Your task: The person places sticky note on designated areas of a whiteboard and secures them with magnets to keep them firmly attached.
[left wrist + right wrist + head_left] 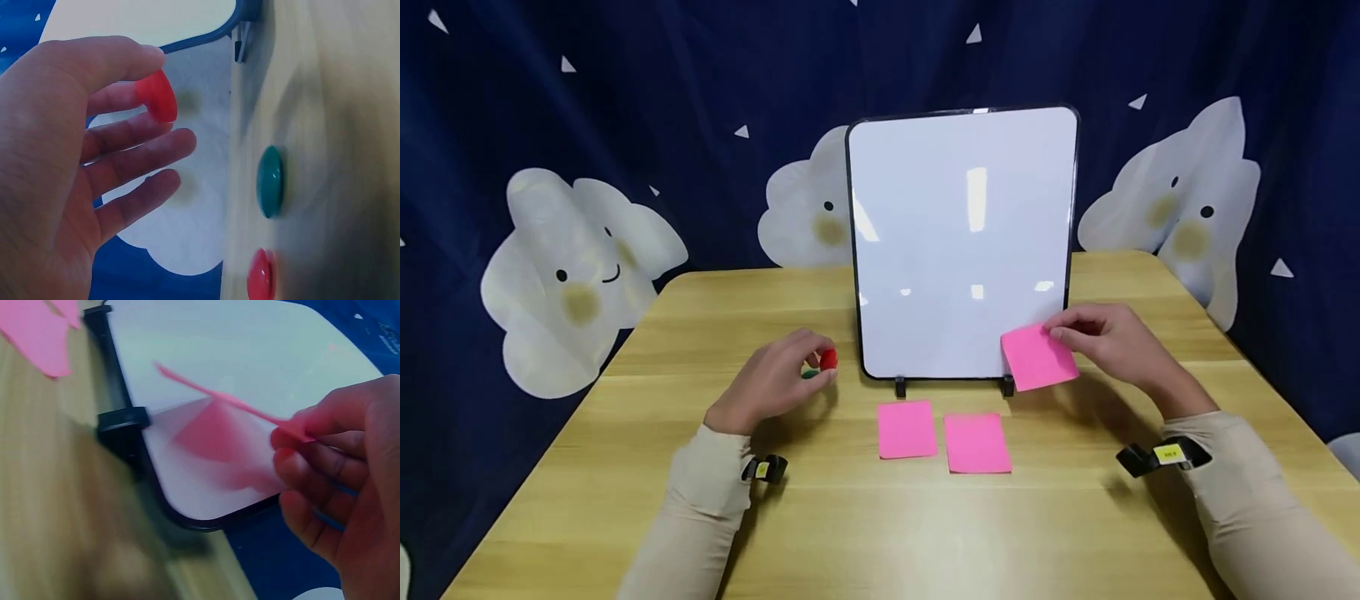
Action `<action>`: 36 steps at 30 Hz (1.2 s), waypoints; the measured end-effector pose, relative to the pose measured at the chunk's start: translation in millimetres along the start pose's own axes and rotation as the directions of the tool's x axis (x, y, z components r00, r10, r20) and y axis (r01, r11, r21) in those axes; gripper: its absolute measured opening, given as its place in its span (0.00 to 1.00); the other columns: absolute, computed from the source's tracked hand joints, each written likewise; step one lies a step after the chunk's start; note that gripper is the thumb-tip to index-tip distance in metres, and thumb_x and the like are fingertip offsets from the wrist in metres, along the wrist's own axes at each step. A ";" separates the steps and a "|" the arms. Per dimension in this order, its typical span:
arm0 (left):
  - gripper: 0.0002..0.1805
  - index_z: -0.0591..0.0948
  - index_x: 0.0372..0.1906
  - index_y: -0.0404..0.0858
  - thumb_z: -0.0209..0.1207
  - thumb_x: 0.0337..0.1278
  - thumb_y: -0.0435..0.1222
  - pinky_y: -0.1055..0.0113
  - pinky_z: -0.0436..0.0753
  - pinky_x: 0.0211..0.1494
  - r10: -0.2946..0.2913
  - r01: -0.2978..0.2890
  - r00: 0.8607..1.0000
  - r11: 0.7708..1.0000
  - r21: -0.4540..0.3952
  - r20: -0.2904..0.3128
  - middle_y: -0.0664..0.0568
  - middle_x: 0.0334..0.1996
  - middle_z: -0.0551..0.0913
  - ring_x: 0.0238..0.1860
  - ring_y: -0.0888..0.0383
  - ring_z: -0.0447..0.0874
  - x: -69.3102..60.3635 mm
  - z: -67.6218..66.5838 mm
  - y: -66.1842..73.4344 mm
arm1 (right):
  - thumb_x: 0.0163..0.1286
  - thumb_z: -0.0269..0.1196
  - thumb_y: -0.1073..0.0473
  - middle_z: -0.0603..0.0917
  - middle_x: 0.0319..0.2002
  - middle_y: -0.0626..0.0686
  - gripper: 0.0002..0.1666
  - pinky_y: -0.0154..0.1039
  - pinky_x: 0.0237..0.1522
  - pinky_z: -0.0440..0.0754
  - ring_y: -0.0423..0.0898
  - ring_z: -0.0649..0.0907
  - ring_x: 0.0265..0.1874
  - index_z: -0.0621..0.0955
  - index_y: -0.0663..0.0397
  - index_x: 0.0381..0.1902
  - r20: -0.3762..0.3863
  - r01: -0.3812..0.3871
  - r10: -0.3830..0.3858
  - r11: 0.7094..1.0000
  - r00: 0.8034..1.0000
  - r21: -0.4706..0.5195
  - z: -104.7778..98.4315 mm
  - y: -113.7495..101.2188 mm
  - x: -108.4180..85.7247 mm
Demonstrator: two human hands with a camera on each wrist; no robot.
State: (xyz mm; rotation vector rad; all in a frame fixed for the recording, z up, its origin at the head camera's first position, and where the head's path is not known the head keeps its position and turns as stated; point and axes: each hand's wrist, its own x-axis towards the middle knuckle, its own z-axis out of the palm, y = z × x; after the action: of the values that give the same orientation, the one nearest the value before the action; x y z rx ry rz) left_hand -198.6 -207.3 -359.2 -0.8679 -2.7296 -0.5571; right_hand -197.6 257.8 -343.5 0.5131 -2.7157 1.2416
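Long beige sleeves [696,500], a black band [1137,460] at each cuff [713,458] with a small yellow label [1168,454]

the left forearm [692,517] and right forearm [1247,500] reach forward, well apart. the left hand [771,382] pinches with thumb and forefinger, other fingers loosely spread; the right hand [1108,340] pinches likewise, its other fingers bent.

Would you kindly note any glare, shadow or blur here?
Head: glare patches on the whiteboard, soft shadows by the left hand and right hand; left wrist: small highlights on the green disc; right wrist: the table blurred, the pink note reflected in the whiteboard.
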 end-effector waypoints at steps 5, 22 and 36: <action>0.12 0.83 0.46 0.44 0.66 0.61 0.43 0.64 0.80 0.41 0.014 -0.014 1.000 1.000 0.015 0.012 0.58 0.38 0.80 0.38 0.60 0.80 15.0 -10.4 2.1 | 0.72 0.65 0.58 0.86 0.42 0.54 0.11 0.32 0.35 0.77 0.46 0.79 0.36 0.88 0.56 0.47 0.017 -0.023 0.023 1.000 1.000 0.000 -13.4 -5.1 13.4; 0.11 0.85 0.46 0.45 0.64 0.63 0.44 0.64 0.80 0.42 -0.008 0.008 1.000 1.000 -0.013 -0.002 0.60 0.37 0.81 0.38 0.60 0.80 27.4 -5.9 6.0 | 0.72 0.64 0.60 0.86 0.40 0.54 0.09 0.32 0.35 0.77 0.50 0.79 0.36 0.87 0.55 0.46 -0.023 0.004 -0.005 0.999 1.000 -0.039 -26.9 -14.1 36.6; 0.05 0.83 0.39 0.48 0.64 0.63 0.44 0.65 0.80 0.40 0.003 -0.003 1.000 1.000 -0.008 -0.018 0.60 0.34 0.81 0.37 0.61 0.79 28.3 -9.4 12.9 | 0.70 0.65 0.64 0.84 0.34 0.55 0.07 0.31 0.23 0.73 0.46 0.75 0.27 0.87 0.58 0.43 -0.287 0.094 -0.105 0.994 0.952 -0.053 -11.3 -14.8 38.7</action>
State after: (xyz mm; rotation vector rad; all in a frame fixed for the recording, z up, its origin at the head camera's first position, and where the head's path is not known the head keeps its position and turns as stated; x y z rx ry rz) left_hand -212.7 -187.1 -338.0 -0.8649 -2.7111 -0.5724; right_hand -229.2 247.4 -316.3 0.4200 -2.4335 1.1369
